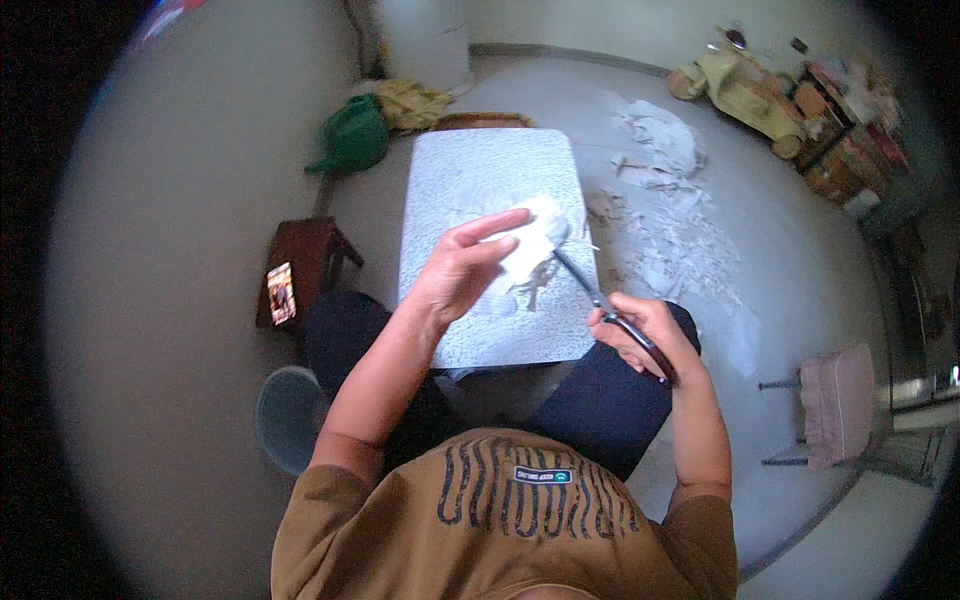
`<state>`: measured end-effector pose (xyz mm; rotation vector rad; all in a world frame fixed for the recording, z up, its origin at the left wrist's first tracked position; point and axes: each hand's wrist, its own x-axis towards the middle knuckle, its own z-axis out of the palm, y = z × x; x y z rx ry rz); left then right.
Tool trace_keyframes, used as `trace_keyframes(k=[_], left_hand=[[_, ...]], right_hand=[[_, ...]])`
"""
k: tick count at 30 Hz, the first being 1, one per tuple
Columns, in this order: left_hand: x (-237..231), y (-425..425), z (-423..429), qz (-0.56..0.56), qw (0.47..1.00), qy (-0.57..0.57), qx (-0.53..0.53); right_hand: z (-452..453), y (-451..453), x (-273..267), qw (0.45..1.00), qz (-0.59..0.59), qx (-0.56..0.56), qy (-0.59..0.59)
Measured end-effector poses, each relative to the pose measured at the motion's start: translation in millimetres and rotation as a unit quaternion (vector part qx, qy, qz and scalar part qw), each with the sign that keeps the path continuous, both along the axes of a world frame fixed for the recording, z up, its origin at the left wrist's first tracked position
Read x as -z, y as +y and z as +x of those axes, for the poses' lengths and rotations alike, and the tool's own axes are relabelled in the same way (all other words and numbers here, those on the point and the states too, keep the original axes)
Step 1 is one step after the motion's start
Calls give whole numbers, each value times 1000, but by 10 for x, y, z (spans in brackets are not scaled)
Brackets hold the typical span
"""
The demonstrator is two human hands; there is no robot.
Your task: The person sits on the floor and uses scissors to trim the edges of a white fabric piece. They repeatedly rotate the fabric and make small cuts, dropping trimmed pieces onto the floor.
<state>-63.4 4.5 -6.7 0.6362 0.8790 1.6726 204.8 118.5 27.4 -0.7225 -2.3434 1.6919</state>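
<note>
A small white textured table [465, 169] stands between the person's knees. Over its middle, my left hand [480, 259] pinches a white piece of material [534, 244] between thumb and fingers; whether it is cloth, paper or something else cannot be told. My right hand [645, 334], near the table's right front corner, is closed round the dark handle of a slim bladed tool [582, 276], perhaps a folding knife. The tool's far end meets or lies close to the white piece. Greyish scraps [532, 292] hang or lie just below that piece.
White scraps [667, 240] cover the floor right of the table. A brown stool [300, 240] with a lit phone [281, 292] and a bucket [289, 420] are at left. Beyond are a green watering can [356, 135], a toy scooter [742, 94] and a pink-covered chair [838, 405].
</note>
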Motion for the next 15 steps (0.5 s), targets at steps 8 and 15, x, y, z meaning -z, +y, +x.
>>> trace_keyframes(k=[8, 15], left_hand=[[37, 71, 102, 45, 998, -47, 10], [113, 58, 105, 72, 996, -46, -31]], right_hand=[[-73, -127, 83, 989, -104, 101, -23], [-182, -149, 131, 990, -101, 96, 21]])
